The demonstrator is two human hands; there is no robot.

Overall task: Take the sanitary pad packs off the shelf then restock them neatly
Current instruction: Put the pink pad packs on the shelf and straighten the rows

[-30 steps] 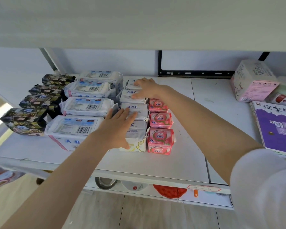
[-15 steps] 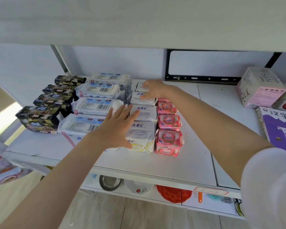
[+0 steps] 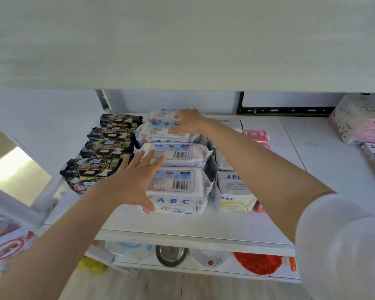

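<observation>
Hands (image 3: 134,182) flat on packs (image 3: 173,187) (fingers spread).

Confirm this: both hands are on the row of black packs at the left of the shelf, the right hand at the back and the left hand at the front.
Not quite. In the head view both hands are on the row of large white ABC packs, not the black packs, which lie untouched beside them. The rest holds: the right hand is at the back, the left hand at the front.
</observation>
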